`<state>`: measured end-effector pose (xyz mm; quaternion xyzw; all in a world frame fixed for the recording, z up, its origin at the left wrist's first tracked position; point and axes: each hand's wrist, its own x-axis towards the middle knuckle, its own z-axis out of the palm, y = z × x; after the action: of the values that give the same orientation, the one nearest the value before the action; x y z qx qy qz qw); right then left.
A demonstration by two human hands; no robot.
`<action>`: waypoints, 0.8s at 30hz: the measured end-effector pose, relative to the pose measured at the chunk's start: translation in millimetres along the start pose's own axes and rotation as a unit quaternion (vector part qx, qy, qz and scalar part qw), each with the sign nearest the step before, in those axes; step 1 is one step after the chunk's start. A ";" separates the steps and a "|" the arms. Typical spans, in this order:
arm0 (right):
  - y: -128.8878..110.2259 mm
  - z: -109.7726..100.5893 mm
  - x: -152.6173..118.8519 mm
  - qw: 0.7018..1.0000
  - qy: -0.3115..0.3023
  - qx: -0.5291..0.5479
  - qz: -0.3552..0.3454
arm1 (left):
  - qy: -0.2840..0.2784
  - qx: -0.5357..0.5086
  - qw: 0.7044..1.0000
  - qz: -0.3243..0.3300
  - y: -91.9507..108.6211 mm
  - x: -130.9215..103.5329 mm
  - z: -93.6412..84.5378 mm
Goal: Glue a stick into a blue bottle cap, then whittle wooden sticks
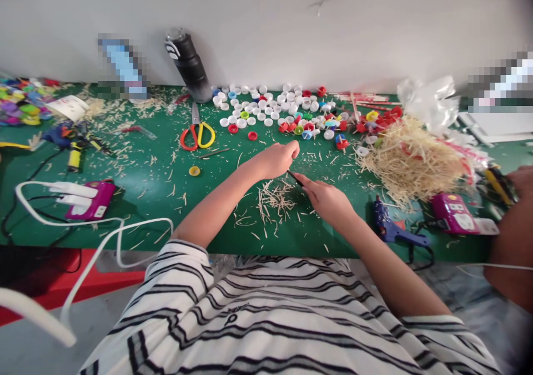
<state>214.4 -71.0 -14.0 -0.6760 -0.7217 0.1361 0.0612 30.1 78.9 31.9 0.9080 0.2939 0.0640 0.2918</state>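
My right hand (328, 200) is closed around a thin dark tool (295, 177), whose far end reaches up toward my other hand. Its exact kind is too small to tell. My left hand (280, 160) is curled into a fist just beyond the tool's tip; whatever its fingers may hold is hidden. Below both hands lies a small heap of pale wood slivers (275, 197) on the green tabletop (225, 228). Beyond them spread many plastic bottle caps (268, 109), mostly white. Some coloured caps (342, 142) have thin sticks through them.
Scissors (197, 133) and a yellow cap (194, 171) lie left. A black bottle (189, 67) stands by the wall. Right are a straw-like pile (416, 158), a blue glue gun (395, 225) and a pink power strip (453, 213). Another person's arm (514, 236) enters at far right. White cables (120, 228) cross the left edge.
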 end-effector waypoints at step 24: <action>-5.3 -16.0 6.2 0.992 0.037 -0.118 0.000 | -0.028 -0.002 1.000 0.003 -2.0 -1.5 -3.9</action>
<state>213.1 -63.2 2.1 -0.6828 -0.7301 0.0243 0.0076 26.8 81.3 34.1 0.9097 0.2824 0.0398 0.3018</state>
